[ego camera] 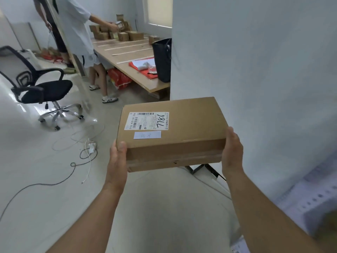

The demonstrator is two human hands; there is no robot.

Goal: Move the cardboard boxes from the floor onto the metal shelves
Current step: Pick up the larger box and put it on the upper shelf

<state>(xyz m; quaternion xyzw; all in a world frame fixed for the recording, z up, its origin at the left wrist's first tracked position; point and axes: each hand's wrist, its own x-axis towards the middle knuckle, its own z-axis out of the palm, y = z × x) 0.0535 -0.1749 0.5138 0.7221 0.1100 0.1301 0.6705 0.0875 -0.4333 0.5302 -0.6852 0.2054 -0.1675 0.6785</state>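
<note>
A flat cardboard box (172, 132) is held in the air above the pale floor (45, 179), clamped between both hands. The left hand (117, 161) presses its near left corner, thumb on top; the right hand (232, 152) presses the near right end, its grip closed flat against the side. Between the two grips, on the lid, sits a shipping label (146, 121) (handwritten digits across it). Beyond the right grip stands a white wall (255, 52); below that arm, blurred, is what seems to be a perforated metal shelf (310, 199). Past the left grip, cables (80, 156) and an office chair (45, 86).
</note>
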